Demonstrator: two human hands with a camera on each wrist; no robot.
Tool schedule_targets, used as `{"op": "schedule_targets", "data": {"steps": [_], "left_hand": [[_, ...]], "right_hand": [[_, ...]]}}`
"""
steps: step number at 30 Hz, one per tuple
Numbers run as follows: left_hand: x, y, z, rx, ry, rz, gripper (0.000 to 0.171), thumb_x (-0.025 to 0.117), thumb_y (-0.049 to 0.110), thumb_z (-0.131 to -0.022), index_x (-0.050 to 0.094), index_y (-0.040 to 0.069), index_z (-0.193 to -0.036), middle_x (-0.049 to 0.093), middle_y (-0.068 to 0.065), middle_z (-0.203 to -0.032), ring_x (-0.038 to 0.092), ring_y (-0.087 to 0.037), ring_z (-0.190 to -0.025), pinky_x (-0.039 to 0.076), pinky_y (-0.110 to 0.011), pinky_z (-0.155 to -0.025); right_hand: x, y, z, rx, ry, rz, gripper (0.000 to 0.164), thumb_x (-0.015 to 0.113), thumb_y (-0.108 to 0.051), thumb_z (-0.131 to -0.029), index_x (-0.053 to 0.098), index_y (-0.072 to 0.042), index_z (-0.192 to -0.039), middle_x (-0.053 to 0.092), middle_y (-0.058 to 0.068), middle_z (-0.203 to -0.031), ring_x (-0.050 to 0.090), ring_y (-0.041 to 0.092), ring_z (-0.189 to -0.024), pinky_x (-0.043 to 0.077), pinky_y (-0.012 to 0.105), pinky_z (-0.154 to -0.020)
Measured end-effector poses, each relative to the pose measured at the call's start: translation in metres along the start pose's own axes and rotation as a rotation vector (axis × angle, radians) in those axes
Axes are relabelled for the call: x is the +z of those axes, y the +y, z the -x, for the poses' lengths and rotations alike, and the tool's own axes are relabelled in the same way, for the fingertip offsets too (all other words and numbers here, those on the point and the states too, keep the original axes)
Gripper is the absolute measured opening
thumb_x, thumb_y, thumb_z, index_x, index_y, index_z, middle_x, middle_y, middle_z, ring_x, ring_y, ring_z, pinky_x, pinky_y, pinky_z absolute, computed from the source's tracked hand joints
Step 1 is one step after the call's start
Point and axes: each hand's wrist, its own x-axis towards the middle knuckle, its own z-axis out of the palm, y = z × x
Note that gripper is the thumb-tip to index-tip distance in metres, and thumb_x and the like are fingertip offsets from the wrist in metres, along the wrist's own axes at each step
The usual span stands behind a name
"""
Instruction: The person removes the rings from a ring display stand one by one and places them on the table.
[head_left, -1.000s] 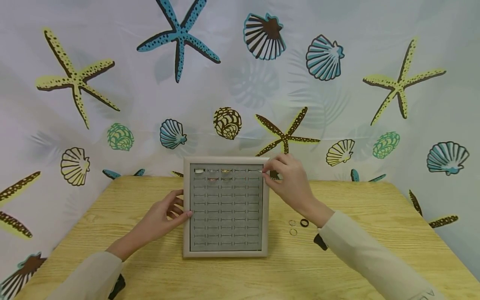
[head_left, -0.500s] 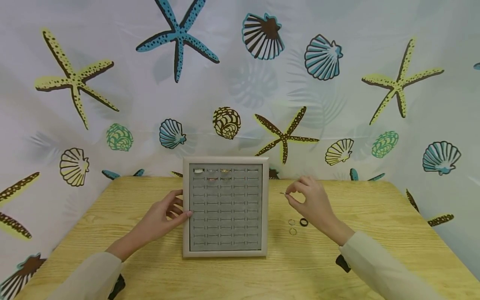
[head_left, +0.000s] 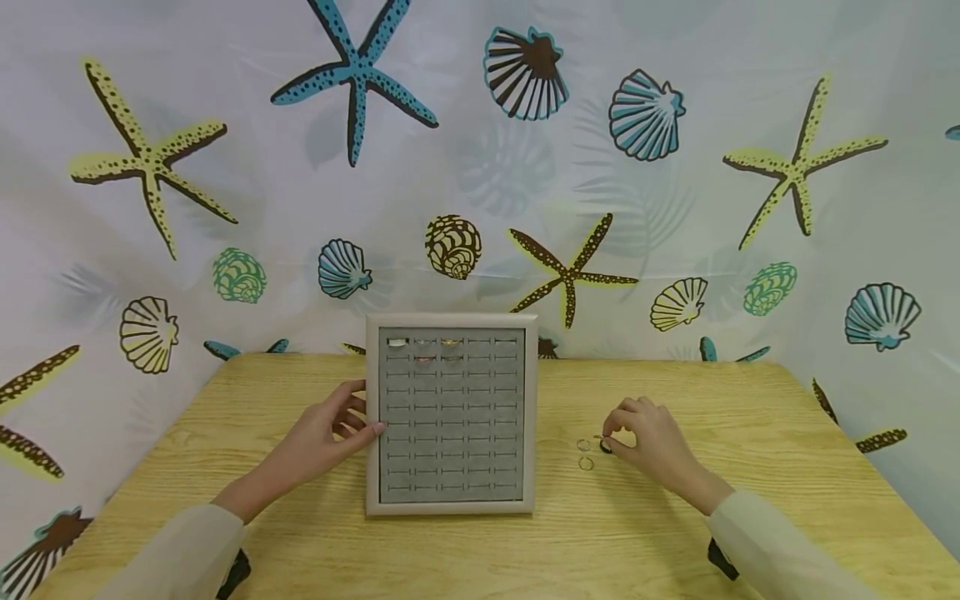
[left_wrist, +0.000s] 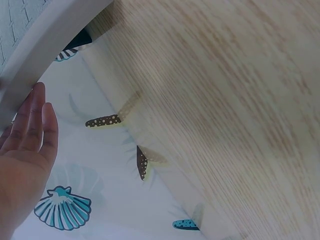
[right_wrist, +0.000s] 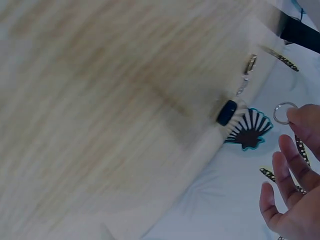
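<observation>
My left hand (head_left: 330, 429) grips the left edge of a ring display board (head_left: 529, 417), thumb on its front, fingers behind. The board stands up, pale-framed, with grey slotted padding. Several rings sit in its top two rows, including a wide whitish ring (head_left: 397, 342), a gold ring (head_left: 452, 342) and a pinkish ring (head_left: 425, 358). My right hand (head_left: 651, 437) pinches a thin silver ring (right_wrist: 275, 116) between thumb and forefinger, low over the table. Under those fingertips lies a black ring (right_wrist: 227, 112), partly hidden in the head view. Two thin silver rings, one nearer (head_left: 586, 464), lie beside it.
The wood-grain table (head_left: 570, 550) runs back to a white cloth (head_left: 480, 183) printed with starfish and shells. In the left wrist view the board's pale frame (left_wrist: 47, 42) crosses the upper left corner.
My right hand has drawn away from the board's top right corner, down and to the right toward the loose rings, carrying the pinched ring. My left hand and the board have stayed put.
</observation>
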Motion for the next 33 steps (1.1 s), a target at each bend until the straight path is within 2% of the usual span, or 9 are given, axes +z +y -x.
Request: {"op": "schedule_targets", "data": {"steps": [6, 12, 22, 33], "left_hand": [[0.0, 0.0, 0.0, 0.006, 0.001, 0.001, 0.053, 0.062, 0.026, -0.087, 0.039, 0.009, -0.131, 0.063, -0.009, -0.102, 0.063, -0.012, -0.08, 0.051, -0.023, -0.068], [0.0, -0.001, 0.0, 0.007, 0.001, 0.002, 0.053, 0.062, 0.026, -0.087, 0.039, 0.009, -0.131, 0.063, -0.009, -0.102, 0.063, -0.012, -0.08, 0.051, -0.022, -0.067], [0.0, -0.001, 0.0, 0.004, 0.002, -0.001, 0.053, 0.062, 0.027, -0.087, 0.039, 0.009, -0.131, 0.063, -0.009, -0.102, 0.063, -0.013, -0.081, 0.051, -0.023, -0.067], [0.0, -0.001, 0.0, 0.009, -0.002, 0.004, 0.053, 0.062, 0.027, -0.087, 0.039, 0.009, -0.132, 0.062, -0.009, -0.102, 0.063, -0.016, -0.082, 0.051, -0.024, -0.068]], "right_hand": [[0.004, 0.004, 0.011, 0.029, -0.145, 0.004, 0.015, 0.077, -0.015, -0.072, 0.063, -0.021, -0.071, 0.057, -0.005, -0.077, 0.047, 0.011, -0.07, 0.034, 0.027, -0.06], [0.008, 0.006, 0.016, 0.045, -0.231, -0.036, 0.016, 0.076, -0.017, -0.073, 0.061, -0.023, -0.069, 0.057, -0.006, -0.079, 0.045, 0.011, -0.07, 0.033, 0.028, -0.06], [0.009, 0.007, 0.018, 0.046, -0.276, -0.052, 0.018, 0.077, -0.015, -0.071, 0.062, -0.025, -0.068, 0.055, -0.007, -0.079, 0.046, 0.011, -0.071, 0.032, 0.026, -0.059], [0.008, 0.008, 0.019, 0.043, -0.309, -0.069, 0.015, 0.074, -0.012, -0.075, 0.065, -0.024, -0.072, 0.055, -0.006, -0.08, 0.047, 0.012, -0.074, 0.036, 0.029, -0.061]]}}
